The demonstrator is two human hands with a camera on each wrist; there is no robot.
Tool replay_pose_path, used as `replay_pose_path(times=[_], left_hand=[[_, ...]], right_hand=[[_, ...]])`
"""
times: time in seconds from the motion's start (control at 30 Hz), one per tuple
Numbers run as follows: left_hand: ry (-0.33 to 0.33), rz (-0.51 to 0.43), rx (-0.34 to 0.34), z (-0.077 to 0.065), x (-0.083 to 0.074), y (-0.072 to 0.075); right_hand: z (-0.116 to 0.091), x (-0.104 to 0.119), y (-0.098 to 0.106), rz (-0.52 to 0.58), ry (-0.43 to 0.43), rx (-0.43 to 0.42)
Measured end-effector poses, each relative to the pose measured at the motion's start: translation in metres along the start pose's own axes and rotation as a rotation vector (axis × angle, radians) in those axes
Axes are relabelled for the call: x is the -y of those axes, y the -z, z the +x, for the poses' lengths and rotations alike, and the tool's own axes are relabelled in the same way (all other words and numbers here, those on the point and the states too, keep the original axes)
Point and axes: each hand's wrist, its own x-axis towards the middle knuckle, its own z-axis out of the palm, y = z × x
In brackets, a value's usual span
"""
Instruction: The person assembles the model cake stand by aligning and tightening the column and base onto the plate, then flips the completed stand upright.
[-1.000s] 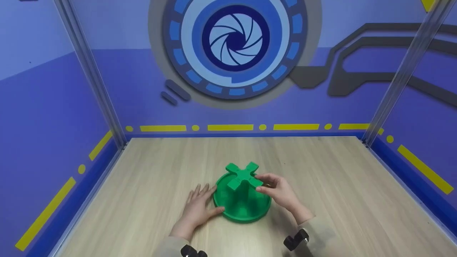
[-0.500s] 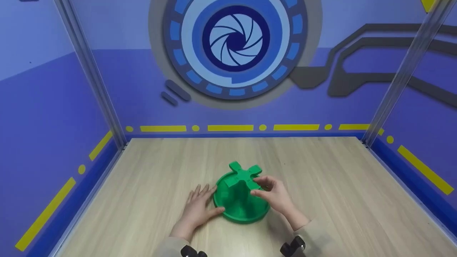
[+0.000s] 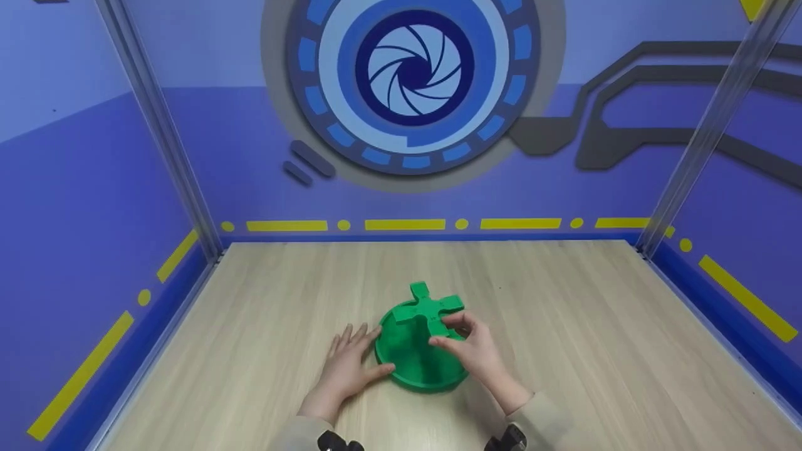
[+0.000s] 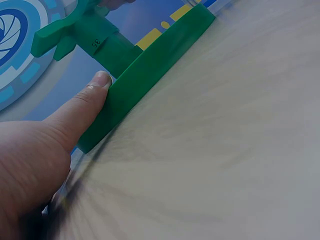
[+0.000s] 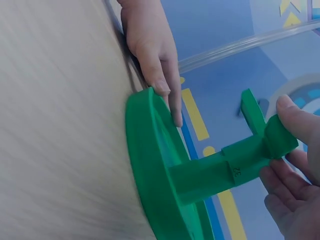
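A green round dish (image 3: 393, 357) with a raised rim lies flat on the table. From its middle rises a thick green column (image 5: 200, 177) marked with small digits, topped by a green four-armed cross handle (image 3: 428, 308). My right hand (image 3: 481, 349) pinches the near arm of that handle between thumb and fingers. At the dish's left side rests my left hand (image 3: 346, 374), fingers spread and fairly straight. Its thumb (image 4: 85, 105) touches the rim in the left wrist view, and the other fingers lie farther along the edge.
The pale wooden table (image 3: 282, 282) is enclosed by blue printed walls (image 3: 250, 156) at the back and both sides. Metal posts (image 3: 156, 125) stand at the back corners. A dark wrist device (image 3: 338, 440) sits on each sleeve.
The cross handle has turned clockwise as seen from above. My right hand has moved left and slightly nearer with its arm. The left hand and the dish have stayed in place.
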Motion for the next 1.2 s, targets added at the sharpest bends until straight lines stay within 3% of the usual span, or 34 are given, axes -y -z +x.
replay_pose_path(times=[0.33, 0.6, 0.7, 0.87, 1.2], left_hand=[[-0.002, 0.004, -0.002, 0.000, 0.001, 0.000], [-0.005, 0.009, -0.006, 0.000, 0.000, 0.000], [-0.004, 0.010, -0.004, 0.000, 0.000, 0.000], [-0.002, 0.011, -0.004, 0.000, -0.001, 0.000], [0.003, 0.014, -0.001, 0.000, 0.000, -0.001]], right_hand=[[0.000, 0.005, 0.012, -0.048, 0.018, 0.010], [0.017, 0.011, 0.032, -0.105, 0.039, -0.107], [0.026, 0.008, 0.038, -0.133, 0.048, -0.110], [0.040, -0.003, 0.044, -0.143, 0.034, 0.002], [0.053, -0.026, 0.053, 0.020, 0.021, 0.264]])
